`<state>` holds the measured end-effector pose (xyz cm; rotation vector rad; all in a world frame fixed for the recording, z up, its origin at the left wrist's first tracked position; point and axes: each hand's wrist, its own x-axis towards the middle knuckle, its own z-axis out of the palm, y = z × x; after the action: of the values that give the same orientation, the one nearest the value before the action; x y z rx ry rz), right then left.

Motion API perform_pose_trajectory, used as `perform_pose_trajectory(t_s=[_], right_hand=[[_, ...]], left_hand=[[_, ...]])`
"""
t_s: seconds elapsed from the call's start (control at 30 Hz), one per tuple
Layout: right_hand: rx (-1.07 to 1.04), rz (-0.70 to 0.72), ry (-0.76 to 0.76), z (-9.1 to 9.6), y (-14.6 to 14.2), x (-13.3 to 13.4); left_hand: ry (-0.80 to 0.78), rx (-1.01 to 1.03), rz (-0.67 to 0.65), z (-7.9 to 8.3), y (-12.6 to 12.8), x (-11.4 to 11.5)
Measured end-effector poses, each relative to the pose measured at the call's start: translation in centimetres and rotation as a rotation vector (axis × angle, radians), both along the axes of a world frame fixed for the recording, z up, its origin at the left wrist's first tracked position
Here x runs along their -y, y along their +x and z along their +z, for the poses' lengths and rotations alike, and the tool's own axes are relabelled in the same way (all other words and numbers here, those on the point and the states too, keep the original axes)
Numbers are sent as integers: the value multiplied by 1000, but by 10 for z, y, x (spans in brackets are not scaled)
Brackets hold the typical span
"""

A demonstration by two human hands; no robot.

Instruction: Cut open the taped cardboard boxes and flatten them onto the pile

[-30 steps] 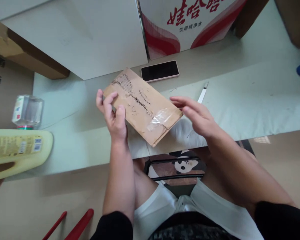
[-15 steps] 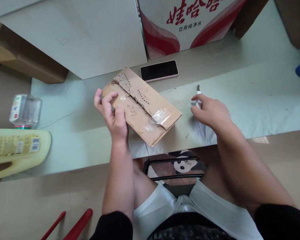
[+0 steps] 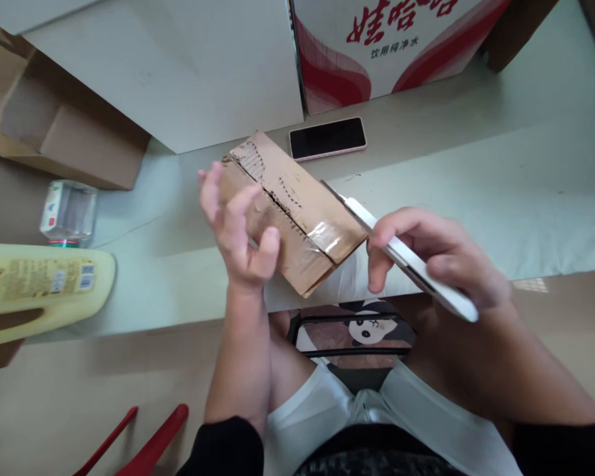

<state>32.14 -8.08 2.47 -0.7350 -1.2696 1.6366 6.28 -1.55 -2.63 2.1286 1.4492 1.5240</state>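
A small, battered cardboard box (image 3: pixel 305 192) lies slantwise on the covered table, with a torn seam and shiny clear tape near its right end. My left hand (image 3: pixel 242 231) is over the box's left side, its fingers spread and curved; whether they touch the cardboard is hard to tell. In my right hand (image 3: pixel 441 258) is a white utility knife (image 3: pixel 406 258), held along its handle. The knife's blade is out and points up-left, by the box's upper right edge.
Behind the box are a phone (image 3: pixel 327 139), a white panel (image 3: pixel 178 73) and a red-and-white carton (image 3: pixel 377 73). To the left stand an open cardboard box (image 3: pixel 94 125), a clear bottle (image 3: pixel 69 210) and a yellow jug (image 3: pixel 49 287). The table's front edge is near my legs.
My right hand has picked the utility knife up off the table and brought it left to the box. My left hand's fingers have spread away from their hold on the box.
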Motion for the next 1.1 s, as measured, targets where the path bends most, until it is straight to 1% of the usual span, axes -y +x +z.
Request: perform_pose_trajectory(t_s=[0.07,0.17,0.2,0.3,0.37,0.47,0.57,0.6,0.67,0.73,0.8,0.87,0.93,1.0,1.1], right_hand=[[-48,83,-62,2,4,0],[-95,106,-38,-1,5,2],[-91,99,-24,-3,5,3],[-75,78,18,-10,0,6],[-84,16,40,-14,-4,7],[-98,-165,65,-17,-9,7],[-89,-306,102,-17,-13,8],[-79,-322,105,-16,-14,9],[-25,-300,103,-12,-15,12],[95,-266,129,-6,-15,14],[299,-253,228,1,-15,15],[515,-260,392,7,-14,15],[677,-283,554,10,-14,15],[758,-329,674,9,-15,15],[789,-388,798,6,-20,16]], left_hand=[[81,-25,-69,3,7,8],[208,32,-140,-3,17,23],[224,34,-146,-6,20,29],[168,-29,-119,-15,26,45],[193,-67,-122,-19,29,51],[316,-110,-145,-24,35,50],[404,-109,-90,-26,43,45],[423,-95,-71,-26,46,44],[437,-71,-54,-27,49,42],[432,-69,-55,-27,50,43],[424,-76,-62,-27,49,44],[425,-79,-68,-26,47,45],[435,-77,-80,-26,46,46],[447,-70,-95,-26,46,46],[451,-59,-104,-26,47,46]])
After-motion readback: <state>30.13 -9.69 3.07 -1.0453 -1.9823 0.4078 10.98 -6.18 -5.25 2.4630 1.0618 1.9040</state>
